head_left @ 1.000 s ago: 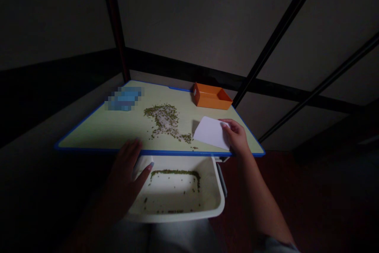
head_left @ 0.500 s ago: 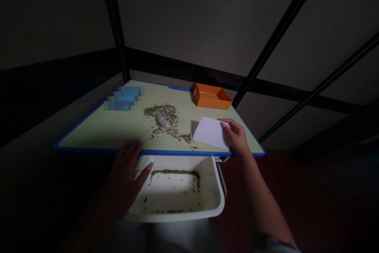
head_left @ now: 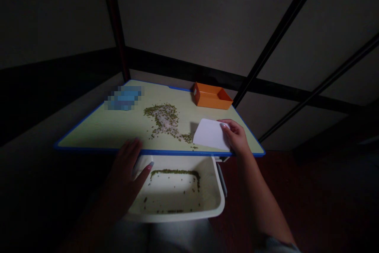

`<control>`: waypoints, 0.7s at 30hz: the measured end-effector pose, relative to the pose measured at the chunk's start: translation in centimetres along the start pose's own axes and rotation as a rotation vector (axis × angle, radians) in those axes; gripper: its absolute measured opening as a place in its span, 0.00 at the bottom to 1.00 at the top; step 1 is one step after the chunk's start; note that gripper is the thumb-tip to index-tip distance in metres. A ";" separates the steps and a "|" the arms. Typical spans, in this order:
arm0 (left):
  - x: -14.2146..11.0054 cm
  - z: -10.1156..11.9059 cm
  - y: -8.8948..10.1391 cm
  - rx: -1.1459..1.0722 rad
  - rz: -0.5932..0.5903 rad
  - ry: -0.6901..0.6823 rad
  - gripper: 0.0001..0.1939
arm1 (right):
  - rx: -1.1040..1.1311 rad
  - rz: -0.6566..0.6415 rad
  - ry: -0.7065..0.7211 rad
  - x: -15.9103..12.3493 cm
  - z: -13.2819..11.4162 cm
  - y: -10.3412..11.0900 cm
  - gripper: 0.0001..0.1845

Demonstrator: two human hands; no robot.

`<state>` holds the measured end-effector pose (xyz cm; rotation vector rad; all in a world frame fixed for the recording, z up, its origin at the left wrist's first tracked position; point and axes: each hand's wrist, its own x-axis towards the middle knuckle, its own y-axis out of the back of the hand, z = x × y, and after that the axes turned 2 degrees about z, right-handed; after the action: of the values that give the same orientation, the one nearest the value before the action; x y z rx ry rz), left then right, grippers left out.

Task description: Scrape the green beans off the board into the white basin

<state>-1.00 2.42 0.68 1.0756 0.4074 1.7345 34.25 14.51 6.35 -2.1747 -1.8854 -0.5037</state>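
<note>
My right hand [head_left: 236, 136] pinches the right side of a white flat scraper [head_left: 211, 133], thumb on top. The scraper stands tilted on the pale green tabletop [head_left: 97, 130], its left edge by the tail of a spread of small green beans mixed with whitish grains [head_left: 166, 119]. My left hand [head_left: 127, 166] lies at the table's blue front edge, its fingertips on the edge and its thumb apart over a white bin [head_left: 219, 205]. Below the table edge, the bin has more green beans [head_left: 174, 172] along its far inner side and a few scattered on its floor.
An orange open box [head_left: 213, 97] stands at the table's back right corner. A blurred-out blue item [head_left: 124, 98] lies at the back left. Dark-framed wall panels rise behind the table, and a reddish floor shows at right.
The white scraper has tilted slightly, its top edge a little lower, and some beans near its left edge have shifted slightly left. My left hand stays in place.
</note>
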 end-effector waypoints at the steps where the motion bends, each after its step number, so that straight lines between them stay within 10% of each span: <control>1: 0.0 0.0 0.0 -0.003 -0.004 0.001 0.35 | -0.005 0.003 0.001 0.0 0.0 0.0 0.16; 21: 0.0 0.3 0.1 -0.026 -0.002 0.016 0.34 | -0.048 -0.004 0.001 -0.1 -0.1 0.1 0.16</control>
<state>-0.84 2.32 0.91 1.0437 0.3949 1.7428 34.28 14.38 6.44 -2.2002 -1.8964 -0.5561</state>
